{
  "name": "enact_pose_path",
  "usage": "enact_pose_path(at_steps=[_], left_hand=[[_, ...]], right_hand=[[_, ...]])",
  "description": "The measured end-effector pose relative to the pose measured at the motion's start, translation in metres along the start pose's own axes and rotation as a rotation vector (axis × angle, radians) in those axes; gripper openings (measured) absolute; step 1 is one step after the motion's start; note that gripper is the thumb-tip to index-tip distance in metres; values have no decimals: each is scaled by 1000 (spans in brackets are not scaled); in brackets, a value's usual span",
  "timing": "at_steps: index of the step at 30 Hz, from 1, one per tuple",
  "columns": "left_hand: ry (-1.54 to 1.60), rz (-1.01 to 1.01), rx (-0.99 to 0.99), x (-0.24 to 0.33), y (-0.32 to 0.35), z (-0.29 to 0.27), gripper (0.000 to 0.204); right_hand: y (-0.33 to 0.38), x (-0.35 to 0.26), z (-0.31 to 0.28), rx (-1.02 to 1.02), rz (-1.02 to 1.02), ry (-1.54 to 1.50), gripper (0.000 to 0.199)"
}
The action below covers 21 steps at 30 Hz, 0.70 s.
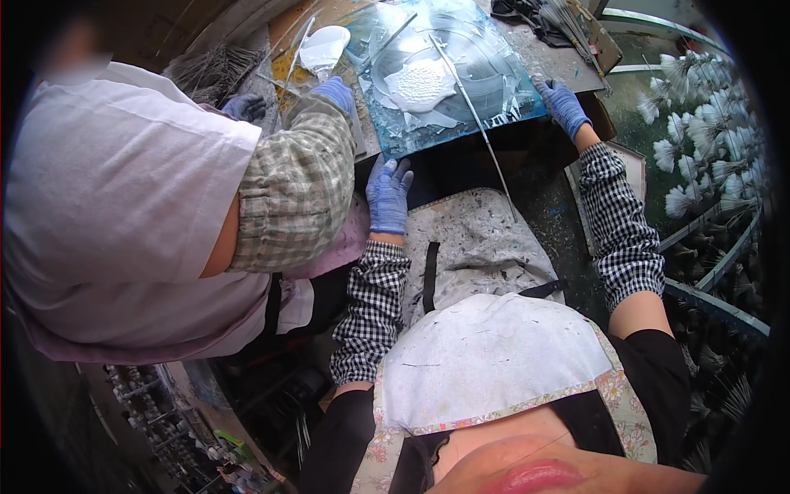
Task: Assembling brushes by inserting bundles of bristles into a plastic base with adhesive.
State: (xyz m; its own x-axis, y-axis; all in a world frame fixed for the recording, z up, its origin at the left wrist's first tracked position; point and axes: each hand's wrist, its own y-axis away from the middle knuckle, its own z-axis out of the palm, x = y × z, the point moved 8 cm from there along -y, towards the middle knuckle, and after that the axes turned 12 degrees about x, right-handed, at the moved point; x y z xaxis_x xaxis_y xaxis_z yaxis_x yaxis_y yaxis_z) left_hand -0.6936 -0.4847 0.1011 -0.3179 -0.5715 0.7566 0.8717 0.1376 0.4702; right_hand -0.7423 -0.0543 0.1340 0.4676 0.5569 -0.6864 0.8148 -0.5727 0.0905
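Observation:
A clear bluish glass plate lies on the worktop, smeared with white. A textured white paste patch sits on it. A thin metal rod crosses the plate and juts past its near edge toward my apron. My left hand, in a blue glove, is at the near-left corner of the plate with fingers spread. On the plate's right side is my right hand, also gloved, its fingers stretched along the edge near the corner. Neither hand is seen holding anything loose.
Close on my left stands a co-worker; a gloved hand of theirs is near a white scoop-like piece. Bundles of thin wires lie behind them. A dark cloth lies far right. White-tipped bunches fill racks on the right.

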Motion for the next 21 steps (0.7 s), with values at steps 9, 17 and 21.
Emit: enact_pose_path(at_steps=[9,17,21], left_hand=[[60,-10,20,-3,-17,-11,30],[61,-34,98,-1,-14,-17,26],[48,-41,129,7,-13,-16,20]], right_hand=[[2,-5,-3,-9,0,39,72],[2,-11,-2,-87,-1,57,81],[-4,-17,10,-195,30,6,86]])
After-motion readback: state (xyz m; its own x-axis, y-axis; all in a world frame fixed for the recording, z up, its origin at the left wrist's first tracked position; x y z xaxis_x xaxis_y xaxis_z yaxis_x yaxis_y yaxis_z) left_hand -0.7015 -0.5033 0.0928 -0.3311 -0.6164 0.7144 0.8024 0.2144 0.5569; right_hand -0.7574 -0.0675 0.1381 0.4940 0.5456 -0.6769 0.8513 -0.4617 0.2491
